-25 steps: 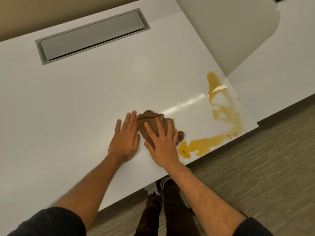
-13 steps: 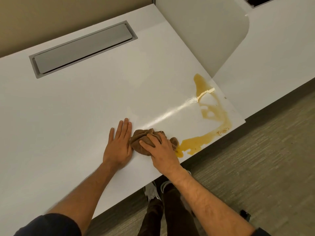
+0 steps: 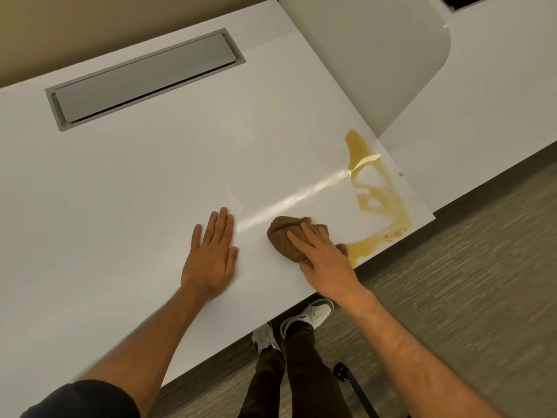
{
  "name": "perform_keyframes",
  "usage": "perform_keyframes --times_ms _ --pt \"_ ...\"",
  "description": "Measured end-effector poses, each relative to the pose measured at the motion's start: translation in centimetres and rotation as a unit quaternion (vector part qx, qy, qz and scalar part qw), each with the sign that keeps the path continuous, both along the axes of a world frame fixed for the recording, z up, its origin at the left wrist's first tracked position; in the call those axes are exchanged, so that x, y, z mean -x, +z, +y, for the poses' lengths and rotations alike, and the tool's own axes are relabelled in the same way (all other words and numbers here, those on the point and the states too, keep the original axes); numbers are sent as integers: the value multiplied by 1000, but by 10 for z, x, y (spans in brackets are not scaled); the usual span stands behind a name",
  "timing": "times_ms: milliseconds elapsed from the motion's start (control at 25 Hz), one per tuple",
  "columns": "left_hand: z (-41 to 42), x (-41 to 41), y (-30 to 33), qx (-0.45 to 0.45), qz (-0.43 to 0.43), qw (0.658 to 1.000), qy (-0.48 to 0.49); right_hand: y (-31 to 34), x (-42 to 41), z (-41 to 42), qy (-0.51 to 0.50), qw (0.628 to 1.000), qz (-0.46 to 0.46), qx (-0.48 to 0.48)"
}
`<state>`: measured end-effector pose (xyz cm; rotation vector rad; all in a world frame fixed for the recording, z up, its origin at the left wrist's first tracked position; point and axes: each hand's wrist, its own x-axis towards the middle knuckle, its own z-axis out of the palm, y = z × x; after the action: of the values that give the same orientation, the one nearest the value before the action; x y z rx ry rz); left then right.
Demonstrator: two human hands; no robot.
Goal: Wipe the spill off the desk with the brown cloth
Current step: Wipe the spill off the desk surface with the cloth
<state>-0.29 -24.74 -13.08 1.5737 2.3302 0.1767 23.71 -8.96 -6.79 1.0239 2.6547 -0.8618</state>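
So the cloth (image 3: 286, 238) is bunched into a brown wad low and right of center in the frame, sitting on the white desk (image 3: 126, 188) right by its near edge, and its right end is touching the tail of the spill (image 3: 366, 248). The spill is an amber streak that runs from there up along the desk's right corner, toward the middle right of the frame, with a few crumbly bits near the corner, so I'd say most of the mess is not yet wiped. The right hand (image 3: 324, 257) lies on top of the wad, fingers (image 3: 297, 238) spread and draped over it, pressing it down more than grabbing it; whether the thumb tucks under the cloth I can't tell. Makes sense to me: a flat palm on a balled cloth gives you even pressure and lets you shove the whole thing sideways into the liquid. The forearm comes in from the lower right at a slant, wrist low. The left hand (image 3: 211, 257) is planted flat on bare desk just left of center, fingers straight and close together, holding nothing, well apart from the cloth, probably just bracing while leaning over. Up in the upper left there's a grey hatch (image 3: 144, 76) set into the desk, nowhere near the action.
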Motion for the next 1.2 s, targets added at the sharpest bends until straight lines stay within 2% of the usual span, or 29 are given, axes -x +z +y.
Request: perform_keyframes --times_ms 200,280,440,600,720,880,1040,1200 --pt "2 0 1 5 1 1000 -3 -12 -12 -41 -16 996 -56 -73" --pt "2 -1 2 4 -2 1000 -3 -19 -10 -42 -19 992 -36 -120" --pt "3 0 0 10 8 1000 -5 -40 -3 -52 -77 988 38 -129" --pt "3 0 -1 15 9 1000 -6 -55 2 -54 -107 979 75 -159" --pt "3 0 -2 12 8 1000 -5 -58 19 -46 -120 972 82 -184" --pt "4 0 -1 11 1 1000 -5 -49 84 -3 -160 967 53 -192" --pt "4 0 -1 15 4 1000 -3 -41 131 43 -93 982 44 -160" --pt "3 1 -1 17 1 1000 -4 -40 133 44 -60 985 74 -141"
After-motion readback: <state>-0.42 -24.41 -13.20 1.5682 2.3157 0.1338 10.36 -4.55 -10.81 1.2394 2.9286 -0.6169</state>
